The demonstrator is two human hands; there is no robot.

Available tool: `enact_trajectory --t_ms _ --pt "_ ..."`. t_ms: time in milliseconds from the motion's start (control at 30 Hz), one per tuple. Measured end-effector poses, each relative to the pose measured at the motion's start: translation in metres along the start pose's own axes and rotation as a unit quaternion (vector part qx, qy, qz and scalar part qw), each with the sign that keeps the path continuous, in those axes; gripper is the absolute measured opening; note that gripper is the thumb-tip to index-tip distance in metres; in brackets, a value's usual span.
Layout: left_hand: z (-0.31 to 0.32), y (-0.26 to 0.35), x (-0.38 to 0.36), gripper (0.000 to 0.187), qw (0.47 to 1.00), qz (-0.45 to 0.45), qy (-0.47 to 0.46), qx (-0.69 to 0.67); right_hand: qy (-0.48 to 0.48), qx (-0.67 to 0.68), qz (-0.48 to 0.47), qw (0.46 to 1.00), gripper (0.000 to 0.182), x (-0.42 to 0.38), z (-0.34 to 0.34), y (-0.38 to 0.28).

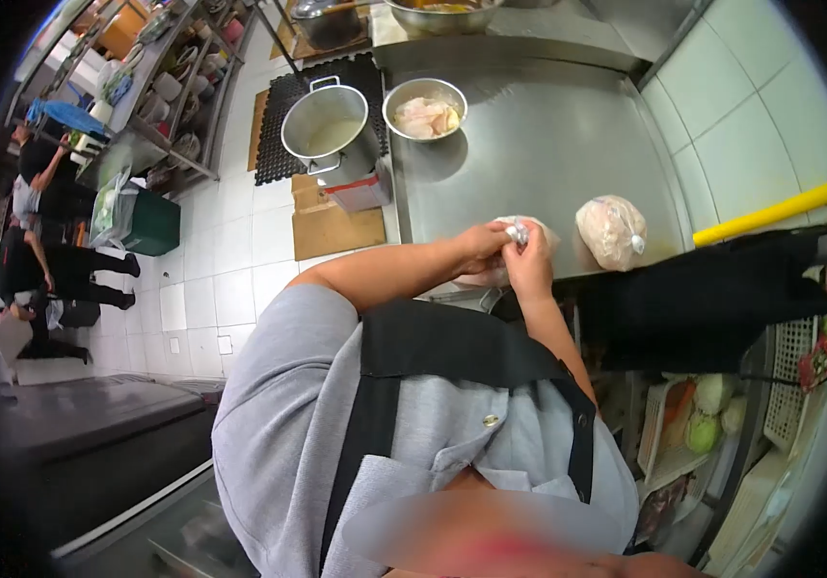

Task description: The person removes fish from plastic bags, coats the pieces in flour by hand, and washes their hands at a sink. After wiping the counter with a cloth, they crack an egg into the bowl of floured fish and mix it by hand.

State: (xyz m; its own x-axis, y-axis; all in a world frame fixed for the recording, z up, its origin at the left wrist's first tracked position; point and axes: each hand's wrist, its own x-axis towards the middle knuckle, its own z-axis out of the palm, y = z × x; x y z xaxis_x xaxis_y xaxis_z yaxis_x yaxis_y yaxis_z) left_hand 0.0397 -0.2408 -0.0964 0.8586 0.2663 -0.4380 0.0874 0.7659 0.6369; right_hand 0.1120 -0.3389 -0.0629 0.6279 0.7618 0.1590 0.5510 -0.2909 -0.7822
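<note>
At the near edge of the steel counter, my left hand and my right hand meet with fingers pinched on the gathered neck of a clear plastic bag. Pale contents show through the bag, partly hidden behind my hands. To the right sits a second filled plastic bag, rounded, with its neck twisted closed. Farther back on the left, a metal bowl holds pale raw meat pieces that look like chicken.
A large two-handled pot stands left of the counter, above a cardboard box. A yellow pipe runs along the tiled wall at right. Vegetable crates sit lower right. Other people are at far left near a green bin.
</note>
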Motion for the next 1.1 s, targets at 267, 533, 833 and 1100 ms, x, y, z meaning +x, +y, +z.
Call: enact_trajectory --t_ms 267,533,833,1100 --pt "0.019 0.010 -0.017 0.022 0.981 0.087 0.106 0.141 0.058 0.131 0.020 0.989 0.040 0.003 0.021 0.033" --pt "0.029 0.009 -0.014 0.021 0.974 0.071 0.109 0.183 0.081 0.092 0.004 0.993 0.035 -0.002 0.019 0.045" --pt "0.011 -0.008 0.022 0.038 0.932 0.074 0.081 0.346 0.007 0.149 -0.051 0.988 0.020 -0.019 -0.006 0.043" --pt "0.020 -0.007 0.038 0.035 0.864 0.081 0.122 0.482 -0.021 -0.010 -0.018 1.000 0.014 -0.001 -0.019 0.047"
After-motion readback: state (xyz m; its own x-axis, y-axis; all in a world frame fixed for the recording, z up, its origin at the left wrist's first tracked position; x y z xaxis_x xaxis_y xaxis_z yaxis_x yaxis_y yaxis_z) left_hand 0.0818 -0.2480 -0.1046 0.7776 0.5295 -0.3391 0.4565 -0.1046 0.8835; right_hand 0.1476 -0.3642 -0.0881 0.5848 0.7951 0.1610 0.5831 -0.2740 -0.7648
